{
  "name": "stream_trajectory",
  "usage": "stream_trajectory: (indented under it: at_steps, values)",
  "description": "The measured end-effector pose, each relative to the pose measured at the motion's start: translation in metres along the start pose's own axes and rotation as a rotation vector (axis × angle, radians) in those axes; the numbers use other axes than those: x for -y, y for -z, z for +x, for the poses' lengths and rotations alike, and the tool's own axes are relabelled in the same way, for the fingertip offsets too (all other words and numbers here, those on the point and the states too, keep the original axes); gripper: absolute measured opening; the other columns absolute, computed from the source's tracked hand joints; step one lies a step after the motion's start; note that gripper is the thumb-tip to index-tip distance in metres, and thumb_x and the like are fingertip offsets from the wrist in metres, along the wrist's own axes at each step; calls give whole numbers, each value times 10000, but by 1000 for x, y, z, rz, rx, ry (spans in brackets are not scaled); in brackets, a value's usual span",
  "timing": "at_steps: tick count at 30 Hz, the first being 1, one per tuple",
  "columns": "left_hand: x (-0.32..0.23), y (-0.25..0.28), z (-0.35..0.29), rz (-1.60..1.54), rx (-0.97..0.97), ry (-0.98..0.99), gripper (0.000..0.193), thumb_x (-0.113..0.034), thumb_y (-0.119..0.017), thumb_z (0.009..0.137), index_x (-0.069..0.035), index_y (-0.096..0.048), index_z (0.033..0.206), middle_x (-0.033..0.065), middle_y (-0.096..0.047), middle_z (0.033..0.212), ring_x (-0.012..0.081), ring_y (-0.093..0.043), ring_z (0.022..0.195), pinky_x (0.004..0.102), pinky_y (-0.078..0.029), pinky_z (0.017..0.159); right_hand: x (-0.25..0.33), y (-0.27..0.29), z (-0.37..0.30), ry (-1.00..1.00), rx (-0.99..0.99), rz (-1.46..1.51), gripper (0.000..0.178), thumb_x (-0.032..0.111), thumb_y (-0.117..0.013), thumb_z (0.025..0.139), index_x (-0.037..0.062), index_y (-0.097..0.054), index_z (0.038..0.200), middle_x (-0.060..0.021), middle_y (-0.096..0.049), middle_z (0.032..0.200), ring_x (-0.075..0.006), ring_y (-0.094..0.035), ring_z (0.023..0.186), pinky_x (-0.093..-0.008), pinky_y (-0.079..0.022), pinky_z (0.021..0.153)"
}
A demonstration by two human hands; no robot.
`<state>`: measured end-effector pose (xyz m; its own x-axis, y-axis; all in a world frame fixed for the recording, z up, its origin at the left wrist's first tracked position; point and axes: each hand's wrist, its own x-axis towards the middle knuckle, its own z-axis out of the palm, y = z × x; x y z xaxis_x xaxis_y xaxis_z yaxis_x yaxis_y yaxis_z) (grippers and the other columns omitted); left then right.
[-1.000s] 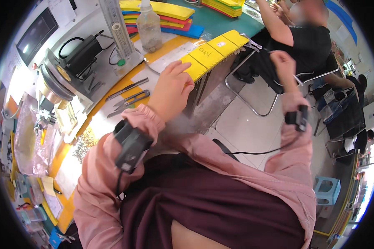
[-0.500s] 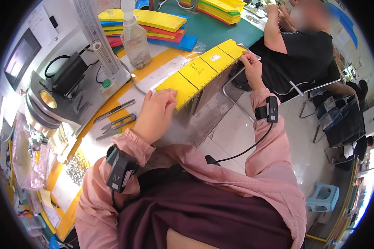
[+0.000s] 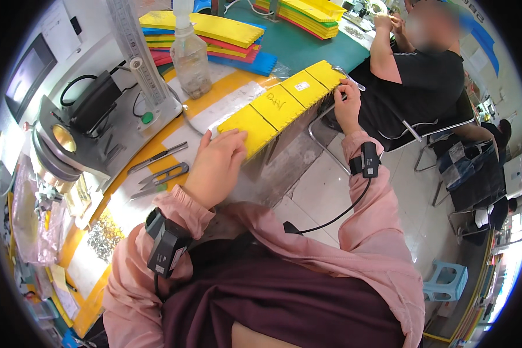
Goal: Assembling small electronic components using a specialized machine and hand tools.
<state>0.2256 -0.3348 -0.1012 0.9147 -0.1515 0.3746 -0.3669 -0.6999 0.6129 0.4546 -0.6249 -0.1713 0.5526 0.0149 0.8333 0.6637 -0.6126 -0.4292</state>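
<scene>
A long yellow board (image 3: 269, 107) with notched edges, dark cross lines, handwriting and a small white label lies slantwise along the bench's near edge. Thin hair-like pieces stick out along its near side. On its left end rest the fingers of my left hand (image 3: 217, 165), laid over the top with the thumb apart. My right hand (image 3: 348, 107) is at the board's far right corner, thumb and forefinger pinched together by the edge. Whatever lies between those fingertips is too small or hidden to make out.
Left of my left hand lie tweezers (image 3: 158, 158) and thread snips (image 3: 165, 176). A clear bottle (image 3: 191, 66) stands behind the board, near stacked coloured boards (image 3: 214, 32). A microscope stand (image 3: 93, 133) is at left. A co-worker (image 3: 423, 81) sits at right; a blue stool (image 3: 446, 280) stands below.
My right hand has shifted slightly down and left, its fingers now curled closer together at the board's edge. The left hand stays on the board's left end. The view has moved a little.
</scene>
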Motion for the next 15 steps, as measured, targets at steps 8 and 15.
stream_trajectory:
  at_steps: [8,15]
  values:
    - [-11,6,8,-214,-76,-21,110,-68,-586,734,-3,-610,819,143,-572,1051,300,-488,1048,321,-368,886,78,55,25,113,16,-282,207,64,-676,649,49,-600,842,-92,-584,936,-259,-509,907,-347,-405,789]
    - [-26,14,13,-176,-153,-204,88,-55,-628,691,-15,-610,767,123,-552,1086,291,-465,1044,350,-360,885,234,68,5,202,568,273,135,32,-661,625,55,-585,734,-66,-563,816,-232,-493,841,-316,-390,750]
